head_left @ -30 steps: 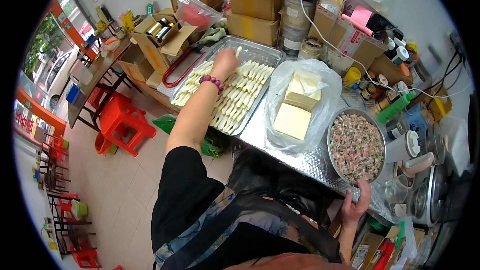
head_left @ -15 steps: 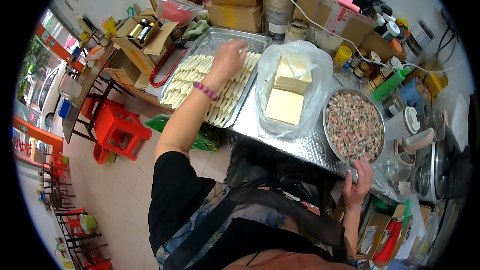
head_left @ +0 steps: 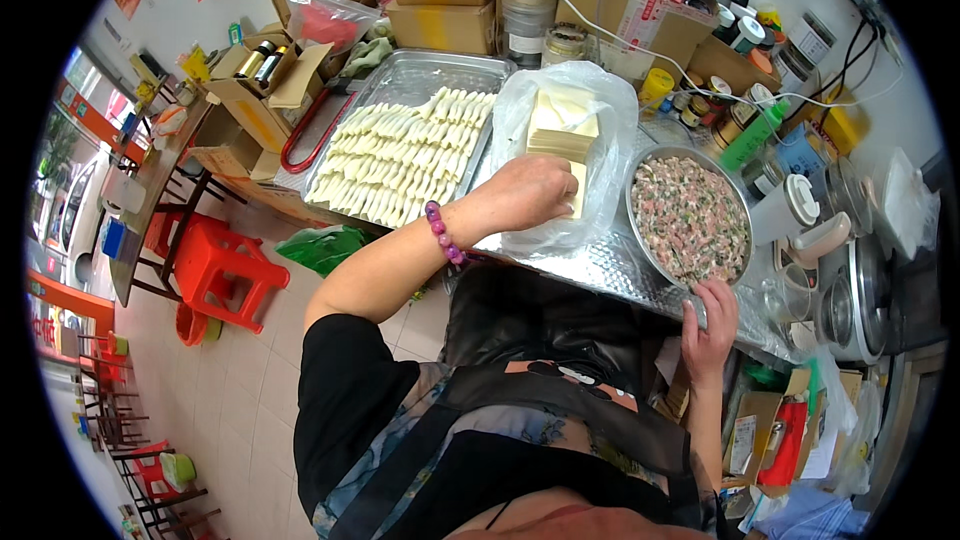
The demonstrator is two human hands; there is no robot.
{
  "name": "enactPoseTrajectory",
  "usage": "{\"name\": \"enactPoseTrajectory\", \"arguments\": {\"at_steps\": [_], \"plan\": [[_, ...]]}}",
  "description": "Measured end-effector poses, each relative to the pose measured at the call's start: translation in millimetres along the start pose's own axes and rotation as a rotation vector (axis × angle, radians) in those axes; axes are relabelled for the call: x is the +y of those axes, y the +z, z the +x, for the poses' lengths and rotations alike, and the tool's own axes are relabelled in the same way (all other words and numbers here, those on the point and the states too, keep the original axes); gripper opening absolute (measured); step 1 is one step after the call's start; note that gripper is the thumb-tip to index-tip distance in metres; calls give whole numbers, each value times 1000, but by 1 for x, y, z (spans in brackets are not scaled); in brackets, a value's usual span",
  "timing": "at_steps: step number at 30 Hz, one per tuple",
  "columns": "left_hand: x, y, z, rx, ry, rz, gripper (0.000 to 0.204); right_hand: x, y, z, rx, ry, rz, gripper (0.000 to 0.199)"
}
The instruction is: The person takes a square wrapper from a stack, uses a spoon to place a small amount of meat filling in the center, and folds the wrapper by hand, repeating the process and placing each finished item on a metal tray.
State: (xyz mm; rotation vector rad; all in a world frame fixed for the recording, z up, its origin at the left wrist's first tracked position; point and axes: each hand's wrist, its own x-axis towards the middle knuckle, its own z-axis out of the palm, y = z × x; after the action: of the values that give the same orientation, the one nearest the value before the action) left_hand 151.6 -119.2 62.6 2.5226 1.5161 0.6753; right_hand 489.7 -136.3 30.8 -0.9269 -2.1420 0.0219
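Observation:
My left hand, with a purple bead bracelet at its wrist, is over the front stack of square pale-yellow dough wrappers. Its fingers are curled and closed, and what they grip is hidden. The wrappers lie in an open clear plastic bag, with a taller stack behind. At the near rim of a round metal bowl of minced meat filling with green bits, my right hand is closed around something greyish that I cannot make out. To the left, rows of folded dumplings cover most of a metal tray.
Cardboard boxes and jars line the back of the metal-topped table. A green bottle, containers and a white cable crowd the right back. A red-handled tool lies left of the tray. Red stools stand on the floor at left.
My left hand has moved from over the dumpling tray, right and nearer, to the wrappers. The dumpling rows it covered now show. My right hand stays by the bowl; the whole view has shifted slightly.

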Motion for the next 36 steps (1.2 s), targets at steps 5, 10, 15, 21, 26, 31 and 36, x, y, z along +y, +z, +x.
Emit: {"name": "enactPoseTrajectory", "arguments": {"at_steps": [5,10,15,21,26,31,36], "plan": [[16,11,-1,52,95,229,9,-2,-1,-1,-10,15,-5,27],[12,5,-2,77,-37,79,9,-1,2,5,-19,-20,34,28],[3,-4,-5,300,-302,-200,13,4,0,12,-18,-48,55,17],[-39,11,-11,634,-541,-1260,24,18,-3,13,-55,-55,99,15],[-33,19,-20,783,-381,-2088,41,16,-12,19,18,5,219,11],[4,35,-22,806,-328,-2181,44,13,-3,37,18,-20,294,11],[67,63,-22,410,-567,-2055,40,2,12,59,-11,-76,203,10]]}}
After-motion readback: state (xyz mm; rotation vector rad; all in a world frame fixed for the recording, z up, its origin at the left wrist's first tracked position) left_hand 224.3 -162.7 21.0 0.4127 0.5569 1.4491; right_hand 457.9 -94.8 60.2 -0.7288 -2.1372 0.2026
